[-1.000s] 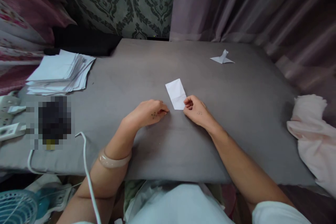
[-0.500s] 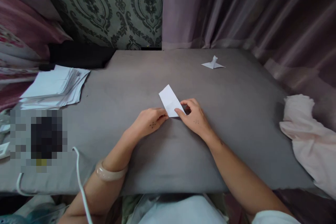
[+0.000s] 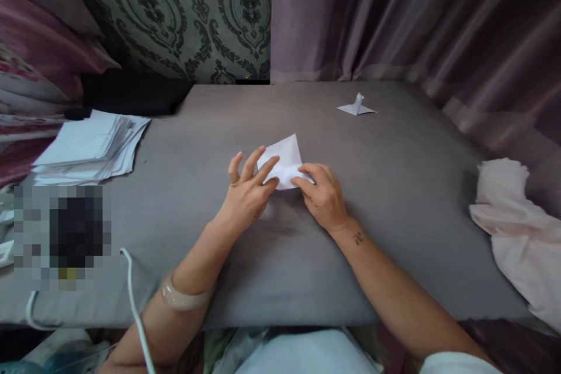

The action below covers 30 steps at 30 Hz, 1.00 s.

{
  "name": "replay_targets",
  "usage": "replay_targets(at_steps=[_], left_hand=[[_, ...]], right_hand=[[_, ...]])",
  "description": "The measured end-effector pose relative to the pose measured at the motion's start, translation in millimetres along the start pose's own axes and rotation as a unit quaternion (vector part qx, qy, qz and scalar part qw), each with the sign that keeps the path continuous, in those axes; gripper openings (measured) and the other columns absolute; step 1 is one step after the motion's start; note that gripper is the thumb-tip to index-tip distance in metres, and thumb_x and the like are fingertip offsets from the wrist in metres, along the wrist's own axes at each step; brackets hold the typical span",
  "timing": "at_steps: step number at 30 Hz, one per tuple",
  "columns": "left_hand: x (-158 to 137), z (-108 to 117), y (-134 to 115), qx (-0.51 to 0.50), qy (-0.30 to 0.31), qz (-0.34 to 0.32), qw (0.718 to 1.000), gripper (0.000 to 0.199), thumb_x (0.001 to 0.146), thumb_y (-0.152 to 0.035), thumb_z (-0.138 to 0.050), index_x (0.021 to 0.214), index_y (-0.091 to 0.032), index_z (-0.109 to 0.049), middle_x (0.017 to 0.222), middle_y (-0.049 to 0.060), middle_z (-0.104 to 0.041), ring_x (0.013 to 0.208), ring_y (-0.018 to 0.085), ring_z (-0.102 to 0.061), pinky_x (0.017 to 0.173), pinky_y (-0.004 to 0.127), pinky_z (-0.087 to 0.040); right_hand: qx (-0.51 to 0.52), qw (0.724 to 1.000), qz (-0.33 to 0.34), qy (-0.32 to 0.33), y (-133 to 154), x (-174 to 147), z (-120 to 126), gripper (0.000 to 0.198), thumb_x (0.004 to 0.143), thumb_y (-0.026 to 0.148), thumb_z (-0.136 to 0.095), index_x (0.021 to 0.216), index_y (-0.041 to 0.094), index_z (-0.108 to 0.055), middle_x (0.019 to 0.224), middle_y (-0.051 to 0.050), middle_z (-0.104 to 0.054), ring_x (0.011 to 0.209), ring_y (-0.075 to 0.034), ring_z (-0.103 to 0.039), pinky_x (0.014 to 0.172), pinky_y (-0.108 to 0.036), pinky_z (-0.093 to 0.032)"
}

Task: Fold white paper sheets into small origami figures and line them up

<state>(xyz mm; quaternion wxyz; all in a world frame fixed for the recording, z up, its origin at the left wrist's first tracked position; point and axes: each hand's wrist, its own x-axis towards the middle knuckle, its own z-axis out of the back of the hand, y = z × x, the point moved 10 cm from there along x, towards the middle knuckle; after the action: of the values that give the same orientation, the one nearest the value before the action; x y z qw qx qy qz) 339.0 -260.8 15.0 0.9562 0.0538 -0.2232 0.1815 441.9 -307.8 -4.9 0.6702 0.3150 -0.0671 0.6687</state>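
Observation:
A folded piece of white paper (image 3: 283,152) is at the middle of the table, with a pointed corner toward the back and a bent flap along its near side. My right hand (image 3: 322,193) pinches the paper's right end between thumb and fingers. On the other side, my left hand (image 3: 249,190) has its fingers stretched and spread over the left part. Its index fingertip and thumb touch the paper near the front edge, and a ring shows on one finger. The paper's left underside is hidden by this hand.
Toward the back right stands a small folded white paper figure (image 3: 357,106). A stack of white sheets (image 3: 87,143) lies at left by a black cloth (image 3: 131,92). Pale pink fabric (image 3: 508,216) is at right. A white cable (image 3: 131,292) crosses the left front beside a blurred-out object (image 3: 74,234).
The paper has turned, and its flap has been bent open into a wider, pointed shape. My left hand's fingers have gone from a pinch to spread. My right hand still grips the right end.

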Motion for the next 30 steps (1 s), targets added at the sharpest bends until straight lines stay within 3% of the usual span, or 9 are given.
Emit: replay_targets(at_steps=[4, 7, 10, 12, 15, 21, 26, 30], left_hand=[[0, -16, -6, 0.001, 0.047, -0.011, 0.999, 0.026, 0.087, -0.005, -0.043, 0.087, -0.021, -0.063, 0.113, 0.008, -0.067, 0.128, 0.029, -0.045, 0.107, 0.058, -0.022], [0, -20, -13, 0.020, 0.071, -0.013, 0.997, 0.024, 0.083, -0.003, -0.043, 0.086, -0.019, -0.061, 0.102, 0.010, -0.068, 0.116, 0.028, -0.054, 0.105, 0.056, -0.027], [-2, -33, -21, 0.020, 0.133, -0.025, 0.991, 0.020, 0.081, -0.004, -0.044, 0.087, -0.017, -0.059, 0.090, 0.009, -0.067, 0.092, 0.024, -0.062, 0.102, 0.051, -0.033], [-4, -42, -24, 0.010, 0.173, -0.034, 0.984, 0.020, 0.082, -0.005, -0.044, 0.090, -0.015, -0.059, 0.089, 0.009, -0.066, 0.085, 0.022, -0.063, 0.100, 0.048, -0.035], [-5, -48, -19, -0.011, 0.205, -0.018, 0.979, 0.019, 0.089, -0.011, -0.043, 0.096, -0.014, -0.061, 0.096, 0.011, -0.066, 0.091, 0.023, -0.062, 0.098, 0.046, -0.036], [-4, -46, -6, -0.076, 0.194, 0.039, 0.977, 0.031, 0.098, -0.035, -0.042, 0.094, -0.014, -0.065, 0.097, 0.010, -0.064, 0.092, 0.023, -0.058, 0.081, 0.036, -0.041], [-1, -45, -6, -0.058, 0.173, 0.042, 0.982, 0.035, 0.100, -0.034, -0.038, 0.088, -0.014, -0.065, 0.091, 0.009, -0.066, 0.087, 0.021, -0.058, 0.078, 0.034, -0.041], [0, -42, -8, -0.020, 0.158, 0.028, 0.987, 0.029, 0.100, -0.025, -0.037, 0.096, -0.015, -0.063, 0.087, 0.008, -0.068, 0.086, 0.021, -0.061, 0.081, 0.035, -0.041]], right_hand=[[-0.023, 0.999, -0.020, 0.033, -8, 0, -12, 0.032, 0.093, 0.014, -0.041, 0.096, 0.025, -0.070, 0.120, -0.009, -0.060, 0.110, -0.025, -0.051, 0.088, -0.041, -0.043], [-0.040, 0.997, -0.027, 0.066, -12, -3, -20, 0.034, 0.090, 0.009, -0.042, 0.101, 0.024, -0.069, 0.124, -0.011, -0.058, 0.109, -0.027, -0.051, 0.087, -0.042, -0.045], [-0.054, 0.993, -0.035, 0.101, -13, -8, -25, 0.035, 0.088, 0.007, -0.043, 0.108, 0.024, -0.067, 0.121, -0.011, -0.058, 0.106, -0.026, -0.053, 0.085, -0.042, -0.047], [-0.057, 0.990, -0.043, 0.121, -13, -11, -25, 0.035, 0.089, 0.007, -0.043, 0.110, 0.023, -0.066, 0.119, -0.012, -0.059, 0.105, -0.026, -0.054, 0.085, -0.041, -0.048], [-0.048, 0.987, -0.057, 0.143, -13, -14, -23, 0.029, 0.091, 0.010, -0.045, 0.106, 0.021, -0.067, 0.122, -0.012, -0.058, 0.107, -0.025, -0.055, 0.085, -0.040, -0.049], [-0.042, 0.983, -0.090, 0.154, -24, -17, -18, 0.014, 0.093, 0.022, -0.051, 0.092, 0.020, -0.065, 0.119, -0.010, -0.061, 0.104, -0.026, -0.058, 0.074, -0.038, -0.048], [-0.050, 0.982, -0.097, 0.153, -30, -18, -19, 0.012, 0.093, 0.024, -0.053, 0.091, 0.021, -0.065, 0.112, -0.009, -0.064, 0.100, -0.025, -0.058, 0.072, -0.036, -0.045], [-0.055, 0.979, -0.107, 0.163, -33, -19, -20, 0.016, 0.094, 0.024, -0.050, 0.091, 0.021, -0.066, 0.111, -0.007, -0.064, 0.100, -0.024, -0.057, 0.070, -0.034, -0.043]])
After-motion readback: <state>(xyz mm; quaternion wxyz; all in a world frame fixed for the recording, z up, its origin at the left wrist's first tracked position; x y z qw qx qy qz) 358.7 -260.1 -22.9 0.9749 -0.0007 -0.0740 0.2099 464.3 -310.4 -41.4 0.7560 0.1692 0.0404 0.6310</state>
